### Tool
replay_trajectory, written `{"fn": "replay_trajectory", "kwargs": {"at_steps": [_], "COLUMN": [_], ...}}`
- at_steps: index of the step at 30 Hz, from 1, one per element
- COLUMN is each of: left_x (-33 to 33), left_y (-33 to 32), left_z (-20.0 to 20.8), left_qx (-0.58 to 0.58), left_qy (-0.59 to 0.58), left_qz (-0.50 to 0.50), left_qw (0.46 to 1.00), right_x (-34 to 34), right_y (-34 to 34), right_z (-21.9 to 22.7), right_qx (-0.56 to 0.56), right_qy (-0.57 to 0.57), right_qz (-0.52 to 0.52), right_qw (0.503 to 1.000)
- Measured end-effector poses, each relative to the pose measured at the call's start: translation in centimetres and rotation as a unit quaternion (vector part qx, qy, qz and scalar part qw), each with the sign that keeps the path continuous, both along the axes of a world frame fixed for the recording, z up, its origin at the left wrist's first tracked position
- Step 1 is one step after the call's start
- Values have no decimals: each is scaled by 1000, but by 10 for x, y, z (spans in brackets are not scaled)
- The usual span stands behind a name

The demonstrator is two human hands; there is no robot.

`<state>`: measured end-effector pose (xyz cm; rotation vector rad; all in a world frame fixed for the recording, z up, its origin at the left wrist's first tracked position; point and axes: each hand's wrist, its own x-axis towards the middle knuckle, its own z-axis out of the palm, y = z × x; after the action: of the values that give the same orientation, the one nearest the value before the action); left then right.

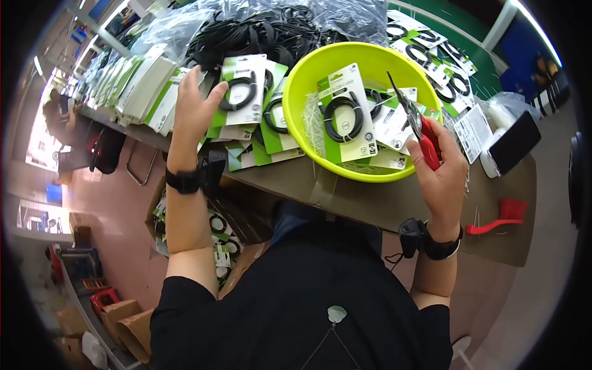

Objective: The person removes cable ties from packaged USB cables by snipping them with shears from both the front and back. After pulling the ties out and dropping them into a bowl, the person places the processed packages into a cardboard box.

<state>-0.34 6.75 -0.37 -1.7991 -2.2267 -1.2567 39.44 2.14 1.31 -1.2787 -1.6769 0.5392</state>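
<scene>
My right hand (443,161) is wrapped round the red handles of a pair of pliers (408,110), whose dark jaws point up over the right side of a lime-green basin (364,177). Inside the basin lie several carded cables, among them a white and green card with a coiled black cable (343,118) on top. To the left, my left hand (196,102) is raised with thumb and fingers apart, holding nothing. It is beside a pile of carded black cables (241,92); whether the thumb touches the top card I cannot tell.
Loose black cables (259,34) and clear plastic bags (345,18) heap up behind. Stacked cards (132,86) stand at the far left, more carded cables (428,52) at the far right. A red brush (496,226) and a black-screened device (513,145) are on the right. Below, a carton (243,265) holds packages.
</scene>
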Motion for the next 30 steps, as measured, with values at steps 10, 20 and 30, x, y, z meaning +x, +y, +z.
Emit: {"fn": "replay_trajectory", "kwargs": {"at_steps": [10, 20, 30], "left_x": [170, 157, 126], "left_y": [66, 59, 5], "left_z": [15, 45, 23], "left_qx": [-60, -92, -184], "left_qy": [357, 331, -675], "left_qz": [-533, -517, -517], "left_qw": [764, 784, 493], "right_x": [6, 17, 19], "right_y": [-3, -5, -17], "right_z": [-13, -18, -6], "right_qx": [-6, -33, -26], "right_qy": [28, 97, 181], "right_qz": [-4, 22, 63], "right_qw": [1000, 994, 981]}}
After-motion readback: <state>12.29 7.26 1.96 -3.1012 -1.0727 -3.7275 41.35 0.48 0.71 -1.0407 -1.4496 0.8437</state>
